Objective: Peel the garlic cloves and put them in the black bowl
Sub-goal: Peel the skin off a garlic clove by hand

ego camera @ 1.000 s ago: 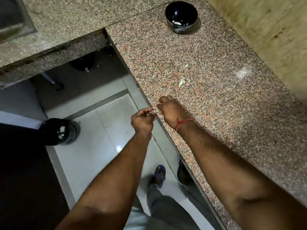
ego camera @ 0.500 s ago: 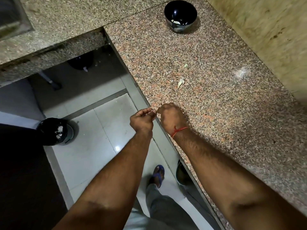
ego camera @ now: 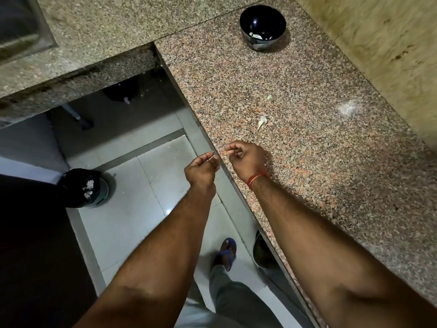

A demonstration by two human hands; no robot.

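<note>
Granite counter (ego camera: pixel 307 174) edge, hands (ego camera: pixel 246 159) apart

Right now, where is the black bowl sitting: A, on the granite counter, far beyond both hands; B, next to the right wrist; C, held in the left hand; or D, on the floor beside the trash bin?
A: the black bowl stands on the granite counter, well beyond the left hand and right hand, neither touching it.

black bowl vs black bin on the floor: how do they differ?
The black bowl sits on the granite counter; the black bin stands on the floor tiles. Bowl looks glossy and hard; bin looks lined with a bag. Both are round, open-topped, and hold pale scraps.
</note>
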